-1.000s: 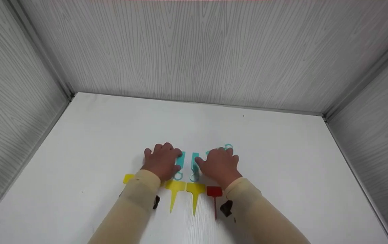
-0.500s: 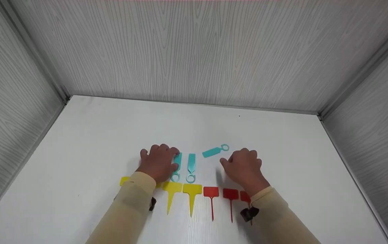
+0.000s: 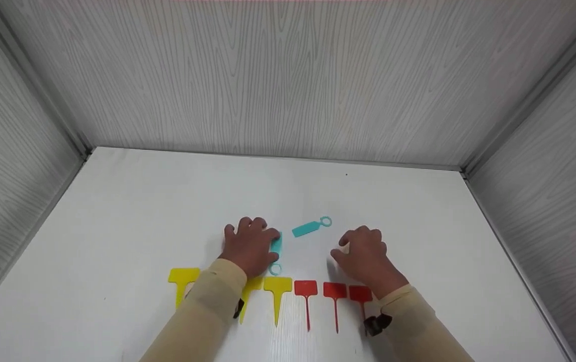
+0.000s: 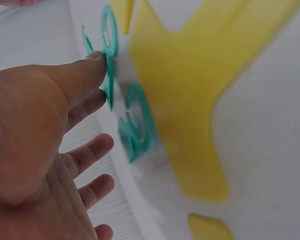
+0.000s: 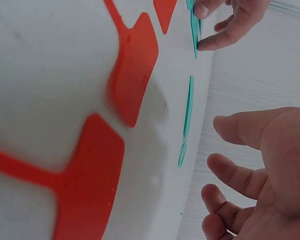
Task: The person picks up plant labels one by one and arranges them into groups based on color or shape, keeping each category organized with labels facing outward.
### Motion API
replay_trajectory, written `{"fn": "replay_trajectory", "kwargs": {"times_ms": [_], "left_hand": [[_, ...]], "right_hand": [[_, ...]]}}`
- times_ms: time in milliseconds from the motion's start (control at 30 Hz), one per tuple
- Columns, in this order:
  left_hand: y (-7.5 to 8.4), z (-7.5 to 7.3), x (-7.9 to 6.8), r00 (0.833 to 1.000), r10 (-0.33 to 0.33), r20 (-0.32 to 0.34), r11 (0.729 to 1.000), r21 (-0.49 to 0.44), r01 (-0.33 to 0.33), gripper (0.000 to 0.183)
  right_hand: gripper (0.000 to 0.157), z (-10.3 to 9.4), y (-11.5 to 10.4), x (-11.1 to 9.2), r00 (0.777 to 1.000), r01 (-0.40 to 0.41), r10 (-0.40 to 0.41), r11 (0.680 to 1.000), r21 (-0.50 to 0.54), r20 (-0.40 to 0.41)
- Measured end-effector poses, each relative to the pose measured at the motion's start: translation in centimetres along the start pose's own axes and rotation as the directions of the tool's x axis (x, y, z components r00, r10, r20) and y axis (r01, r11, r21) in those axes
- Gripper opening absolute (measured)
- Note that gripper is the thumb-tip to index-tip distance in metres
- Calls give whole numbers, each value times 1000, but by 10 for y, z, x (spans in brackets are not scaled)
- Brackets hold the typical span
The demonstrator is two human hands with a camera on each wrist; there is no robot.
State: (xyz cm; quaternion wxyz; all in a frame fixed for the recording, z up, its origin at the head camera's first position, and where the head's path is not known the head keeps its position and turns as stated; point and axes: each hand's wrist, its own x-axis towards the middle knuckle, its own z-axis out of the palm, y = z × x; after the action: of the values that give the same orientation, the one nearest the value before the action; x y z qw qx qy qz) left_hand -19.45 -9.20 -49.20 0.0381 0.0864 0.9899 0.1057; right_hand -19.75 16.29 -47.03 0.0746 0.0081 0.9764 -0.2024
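Note:
My left hand [image 3: 248, 249] pinches the middle teal ring tag [image 3: 276, 245] between thumb and index finger, its ring end toward me. In the left wrist view the thumb and index fingertips meet that tag's edge, the other fingers spread apart. A second teal ring tag [image 4: 136, 125] lies below the palm there, hidden by the hand in the head view. A third teal ring tag [image 3: 306, 229] lies slanted between my hands, ring to the right. My right hand [image 3: 365, 256] hovers to the right of it, fingers loosely bent and holding nothing.
Nearer me, yellow T-shaped plant labels [image 3: 277, 285] stand in a row with red ones [image 3: 306, 287] to their right, stems toward me. My left sleeve covers part of the yellow ones. Grey wood-grain panels [image 3: 277, 75] border the white table [image 3: 157, 191] at the back and sides.
My left hand has shifted right from the left teal tag to the middle one. My right hand has drawn off to the right, uncovering the slanted teal tag and the red labels.

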Motion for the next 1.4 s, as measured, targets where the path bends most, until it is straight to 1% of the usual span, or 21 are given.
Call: {"fn": "replay_trajectory", "kwargs": {"times_ms": [167,267,333,500,633,767,933,1033,1200,1300,1400], "left_hand": [[-2,0,-2,1000,-20,-7,1000,3,20,60],[-1,-3,-2,999,-32,-2,999,6,32,59],[0,-4,-2,999,-38,-4,999,11,38,58],[6,-5,-2,999,-33,-1,999,8,33,56],[12,-4,-1,1000,-31,2,999,-7,31,56],[15,0,1,1000,-28,0,1000,-3,28,56],[18,2,1,1000,-29,10,1000,1,29,57],[19,1,1,1000,-30,10,1000,0,30,58],[18,3,3,1000,-26,9,1000,-6,26,59],[18,2,2,1000,-27,14,1000,-9,27,58],[17,1,1,1000,-26,16,999,-17,27,56]], "right_hand": [[38,-1,1,2,998,54,-54,998,-33,-13],[41,-4,-2,6,994,107,-109,991,-76,-15],[41,-4,-5,11,987,155,-158,981,-118,-15],[37,-5,-13,26,957,276,-289,933,-230,-25],[38,-5,-17,40,934,339,-357,890,-305,-5],[39,-5,-19,55,913,384,-406,835,-395,29],[40,-5,-22,67,891,428,-449,776,-463,71],[39,-8,-24,70,889,439,-445,768,-466,105],[36,-12,-28,71,895,438,-420,770,-464,148],[32,-12,-29,73,890,447,-426,753,-483,160],[22,-9,-29,74,883,456,-442,720,-523,160]]}}
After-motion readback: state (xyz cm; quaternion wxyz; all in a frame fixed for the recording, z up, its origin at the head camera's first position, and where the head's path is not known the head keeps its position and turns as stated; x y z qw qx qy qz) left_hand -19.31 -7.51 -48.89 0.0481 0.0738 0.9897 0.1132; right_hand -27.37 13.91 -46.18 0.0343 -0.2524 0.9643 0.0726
